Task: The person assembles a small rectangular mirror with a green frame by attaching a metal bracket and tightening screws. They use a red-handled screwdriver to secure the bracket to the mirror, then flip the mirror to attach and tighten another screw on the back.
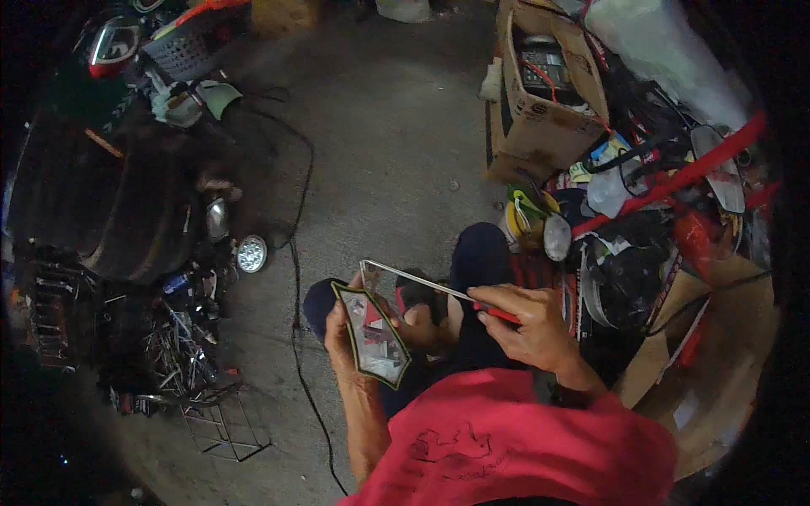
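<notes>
A flat, angular mirror (371, 336) with a dark rim edged in yellow-green rests in my left hand (337, 337). The fingers of that hand wrap round its left side, and its face turns up and shows red and white patches. My right hand (527, 325) is closed on the red handle (498, 312) of a long, thin metal rod (413, 278). The rod points left and slightly away from me, and its far end bends short toward the mirror's upper corner. Whether the bent tip touches the mirror I cannot tell. Below both hands are my knees in dark trousers.
An open cardboard box (548, 126) holding a device stands at the far right. Mixed parts and a red bar (675, 173) crowd the right side. Tyres (126, 202), a round lamp (251, 253) and loose metal tools (181, 346) lie left. A black cable (297, 312) crosses the floor.
</notes>
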### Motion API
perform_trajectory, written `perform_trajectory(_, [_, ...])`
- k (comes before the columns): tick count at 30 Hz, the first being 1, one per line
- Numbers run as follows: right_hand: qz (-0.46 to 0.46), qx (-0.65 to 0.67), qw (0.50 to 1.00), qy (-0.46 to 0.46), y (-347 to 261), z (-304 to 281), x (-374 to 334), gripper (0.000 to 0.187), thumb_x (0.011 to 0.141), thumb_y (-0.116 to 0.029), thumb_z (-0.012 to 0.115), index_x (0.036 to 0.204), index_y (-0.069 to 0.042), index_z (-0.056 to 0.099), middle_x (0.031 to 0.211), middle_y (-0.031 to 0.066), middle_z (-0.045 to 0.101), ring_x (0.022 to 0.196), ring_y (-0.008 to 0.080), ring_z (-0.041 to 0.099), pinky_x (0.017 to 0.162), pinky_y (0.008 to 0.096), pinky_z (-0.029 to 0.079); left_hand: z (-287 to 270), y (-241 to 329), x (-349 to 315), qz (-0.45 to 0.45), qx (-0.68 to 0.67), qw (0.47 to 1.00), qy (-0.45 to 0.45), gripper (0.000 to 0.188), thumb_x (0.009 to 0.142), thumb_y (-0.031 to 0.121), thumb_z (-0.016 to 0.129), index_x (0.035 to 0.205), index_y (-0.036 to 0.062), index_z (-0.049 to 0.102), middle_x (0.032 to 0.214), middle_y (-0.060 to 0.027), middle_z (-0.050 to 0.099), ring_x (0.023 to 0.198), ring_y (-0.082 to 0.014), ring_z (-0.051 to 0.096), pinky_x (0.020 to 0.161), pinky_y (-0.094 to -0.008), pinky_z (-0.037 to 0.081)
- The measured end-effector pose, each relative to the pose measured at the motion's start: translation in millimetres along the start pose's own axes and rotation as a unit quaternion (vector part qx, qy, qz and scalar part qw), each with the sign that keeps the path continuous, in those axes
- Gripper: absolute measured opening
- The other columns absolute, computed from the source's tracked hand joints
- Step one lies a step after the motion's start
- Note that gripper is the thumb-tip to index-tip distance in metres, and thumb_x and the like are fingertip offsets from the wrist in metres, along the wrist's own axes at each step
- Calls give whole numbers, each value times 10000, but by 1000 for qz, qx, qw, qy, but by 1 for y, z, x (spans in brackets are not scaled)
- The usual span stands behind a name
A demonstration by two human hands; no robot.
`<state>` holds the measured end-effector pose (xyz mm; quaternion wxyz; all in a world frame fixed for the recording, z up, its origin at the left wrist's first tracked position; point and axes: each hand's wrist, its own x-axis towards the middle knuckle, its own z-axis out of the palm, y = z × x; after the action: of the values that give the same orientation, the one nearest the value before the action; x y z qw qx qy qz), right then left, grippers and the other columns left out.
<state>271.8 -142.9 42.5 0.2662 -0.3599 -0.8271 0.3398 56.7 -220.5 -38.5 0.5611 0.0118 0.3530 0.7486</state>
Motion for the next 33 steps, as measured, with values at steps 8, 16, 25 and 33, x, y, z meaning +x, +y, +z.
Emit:
perform_trajectory(8, [15, -7, 1000, -15, 2, -4, -2, 319, 720, 7, 670, 1038, -7, 651, 917, 161, 679, 791, 271, 683, 684, 310, 537, -4, 1, 1, -2, 50, 997, -60, 659, 874, 442, 510, 1324, -30, 414, 958, -112, 607, 744, -218, 614, 614, -316, 520])
perform_trajectory(16, [11, 21, 1000, -20, 4, -3, -3, 311, 732, -43, 658, 1041, -22, 631, 920, 142, 659, 795, 295, 660, 680, 332, 529, -12, -1, 1, -32, -41, 996, -72, 683, 855, 378, 576, 1364, -23, 361, 954, -166, 622, 768, -280, 648, 697, -383, 546])
perform_trajectory(25, [80, 106, 990, 50, -6, -9, -9, 394, 731, -20, 713, 1087, -20, 544, 981, 120, 639, 936, 210, 646, 764, 321, 525, -3, -4, -4, -25, -67, 997, 3, 639, 917, 454, 455, 1340, -20, 391, 855, -158, 606, 662, -256, 612, 587, -338, 516])
perform_trajectory(33, [25, 162, 971, 173, -11, -9, -10, 452, 803, 23, 674, 1189, 48, 441, 1020, 212, 630, 778, 182, 659, 696, 276, 550, -2, -13, -4, -61, -26, 997, -34, 652, 933, 510, 407, 1332, -5, 409, 785, -130, 588, 608, -235, 602, 531, -325, 513])
